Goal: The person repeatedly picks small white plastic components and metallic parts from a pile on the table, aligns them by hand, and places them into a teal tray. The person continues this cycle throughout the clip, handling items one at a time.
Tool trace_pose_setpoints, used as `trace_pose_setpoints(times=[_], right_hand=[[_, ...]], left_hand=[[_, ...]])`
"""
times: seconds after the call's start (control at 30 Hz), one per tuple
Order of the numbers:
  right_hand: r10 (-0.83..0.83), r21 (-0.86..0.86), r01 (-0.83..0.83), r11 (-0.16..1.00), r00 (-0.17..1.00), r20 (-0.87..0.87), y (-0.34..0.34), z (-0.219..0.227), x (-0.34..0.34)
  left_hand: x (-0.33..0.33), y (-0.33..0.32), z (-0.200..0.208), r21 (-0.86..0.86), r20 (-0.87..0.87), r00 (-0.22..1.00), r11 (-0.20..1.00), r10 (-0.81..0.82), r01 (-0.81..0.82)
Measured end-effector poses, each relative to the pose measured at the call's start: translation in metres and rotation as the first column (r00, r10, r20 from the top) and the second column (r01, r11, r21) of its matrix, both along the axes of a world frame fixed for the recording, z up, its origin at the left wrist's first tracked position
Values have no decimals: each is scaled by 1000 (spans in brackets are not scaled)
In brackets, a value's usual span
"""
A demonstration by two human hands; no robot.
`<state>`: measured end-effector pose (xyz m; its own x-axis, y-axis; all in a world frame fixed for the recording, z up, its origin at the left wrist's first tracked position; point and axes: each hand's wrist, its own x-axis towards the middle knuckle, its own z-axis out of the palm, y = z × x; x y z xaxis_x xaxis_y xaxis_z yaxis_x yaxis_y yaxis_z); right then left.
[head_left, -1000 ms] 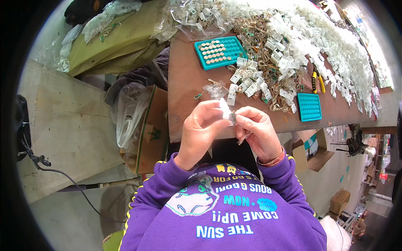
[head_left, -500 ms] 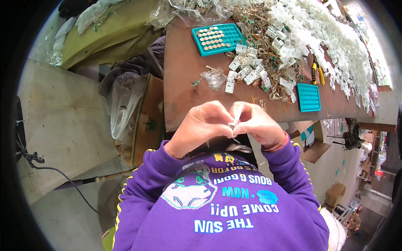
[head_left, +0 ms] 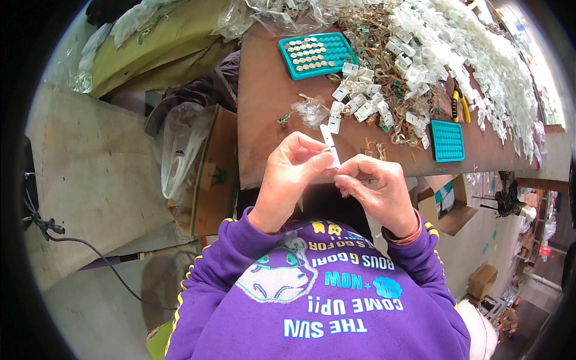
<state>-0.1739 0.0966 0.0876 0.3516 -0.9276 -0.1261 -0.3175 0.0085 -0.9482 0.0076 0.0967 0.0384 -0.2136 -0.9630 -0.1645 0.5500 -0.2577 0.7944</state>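
Just past the table's near edge, my left hand (head_left: 289, 177) pinches a narrow white plastic casing (head_left: 327, 137) between thumb and fingers, its long end pointing away from me. My right hand (head_left: 381, 189) meets it at the near end, thumb and forefinger pressed together; what small part they grip there is hidden by the fingertips. Beyond my hands lie loose white casings (head_left: 364, 111) and a small clump of clear plastic with wires (head_left: 311, 111). A tiny green circuit board (head_left: 284, 120) is beside that clump.
On the brown table (head_left: 264, 90) sit a teal tray (head_left: 347, 48) with rows of round silvery discs and a second teal tray (head_left: 447, 141). Yellow-and-black pliers (head_left: 460, 107) lie near a large heap of white plastic pieces (head_left: 480, 66). A cardboard box (head_left: 219, 174) stands at left.
The white casing has swung up and away from me, now showing above my left fingers. My right hand has dropped slightly toward me and rightward, its fingers lower on the piece.
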Motion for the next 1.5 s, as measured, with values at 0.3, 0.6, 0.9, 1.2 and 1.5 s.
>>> trace_pose_setpoints(times=[0.3, 0.6, 0.9, 1.2, 1.5], right_hand=[[-162, 439, -83, 895, 856, 491, -7, -12, -4], [-105, 281, -11, 960, 913, 394, 8, -12, 19], [-174, -188, 180, 966, 984, 48, 6, -18, 26], [-211, -292, 187, 938, 976, -52, 1, -18, 27], [-140, -189, 156, 970, 986, 94, 6, -23, 31]], left_hand=[[9, -4, 3, -35, 168, 981, 994, -93, 100], [-3, 2, 2, 70, -72, 990, 991, 118, -113], [-12, 6, -7, -181, 150, 940, 944, 305, -277], [-7, 8, -14, -372, 372, 849, 898, 376, -235], [-5, 6, -12, -270, 221, 913, 921, 343, -281]])
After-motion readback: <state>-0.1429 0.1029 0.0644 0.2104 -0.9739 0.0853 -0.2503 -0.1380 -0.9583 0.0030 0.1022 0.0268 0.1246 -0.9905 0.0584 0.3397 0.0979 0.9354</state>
